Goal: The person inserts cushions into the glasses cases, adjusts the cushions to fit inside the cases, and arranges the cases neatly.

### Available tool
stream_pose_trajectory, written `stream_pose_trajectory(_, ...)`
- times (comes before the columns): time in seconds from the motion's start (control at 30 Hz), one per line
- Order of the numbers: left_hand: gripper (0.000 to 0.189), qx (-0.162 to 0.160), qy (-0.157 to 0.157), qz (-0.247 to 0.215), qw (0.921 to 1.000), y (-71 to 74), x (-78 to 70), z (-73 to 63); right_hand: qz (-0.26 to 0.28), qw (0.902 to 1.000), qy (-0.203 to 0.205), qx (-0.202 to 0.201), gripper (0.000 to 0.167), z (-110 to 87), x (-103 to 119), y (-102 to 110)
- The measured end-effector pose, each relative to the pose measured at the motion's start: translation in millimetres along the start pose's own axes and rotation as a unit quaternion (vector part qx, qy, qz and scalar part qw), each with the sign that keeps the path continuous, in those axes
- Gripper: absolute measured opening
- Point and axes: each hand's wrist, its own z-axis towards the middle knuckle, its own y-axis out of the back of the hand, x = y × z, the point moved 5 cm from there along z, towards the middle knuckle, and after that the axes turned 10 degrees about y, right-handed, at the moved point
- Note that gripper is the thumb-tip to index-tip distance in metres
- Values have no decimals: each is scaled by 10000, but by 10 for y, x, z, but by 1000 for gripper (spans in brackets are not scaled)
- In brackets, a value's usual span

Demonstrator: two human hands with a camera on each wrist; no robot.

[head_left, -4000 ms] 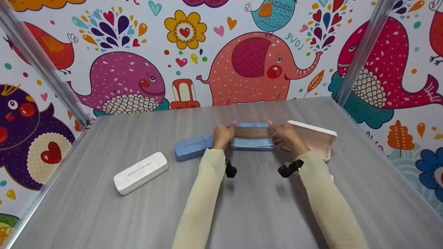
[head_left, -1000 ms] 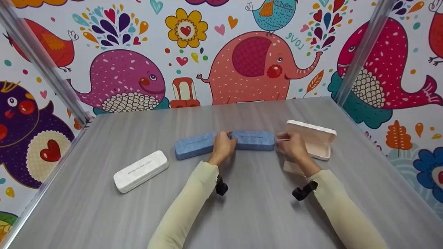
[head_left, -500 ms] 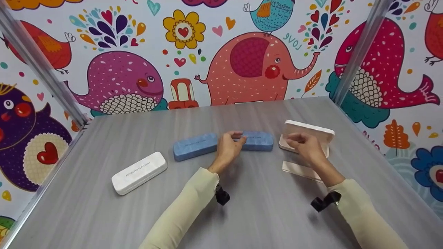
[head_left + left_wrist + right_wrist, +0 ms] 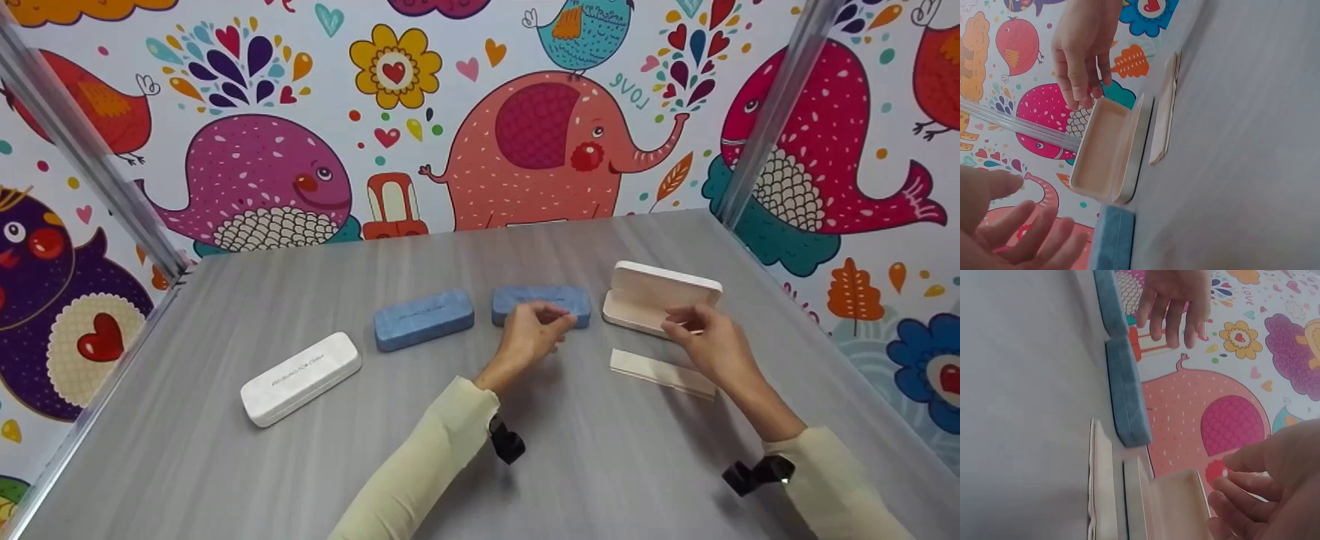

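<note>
My left hand [image 4: 534,334] hovers with relaxed fingers in front of the right blue glasses case [image 4: 555,298], hiding part of it. That case is closed. My right hand [image 4: 712,345] hangs with loosely bent fingers near the open white glasses case [image 4: 637,311], covering its right end in the head view. Both hands look bare of any object in the wrist views. The open case shows a pale pink lining and its lid stands up at the back. Before it lies a folded beige cloth [image 4: 652,370], partly below my right hand.
Another closed blue glasses case [image 4: 424,320] lies to the left of the first one. A closed white glasses case [image 4: 301,379] sits slanted at the left. The grey table [image 4: 300,480] meets a patterned back wall [image 4: 420,45] and metal posts.
The right blue case, open with a cloth inside at first, is now closed. My hands have left it; both have since moved to the right, the right hand over to the open white case.
</note>
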Motion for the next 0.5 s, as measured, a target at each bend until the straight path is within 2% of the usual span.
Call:
stream_pose_trajectory(0.17,16,205,187,-480,9985,-184,32,4,-12,9994,-211,281,36,-98,-143,68)
stream_pose_trajectory(0.5,13,204,603,-671,9957,-553,131,87,63,9962,-686,523,39,-226,-401,108)
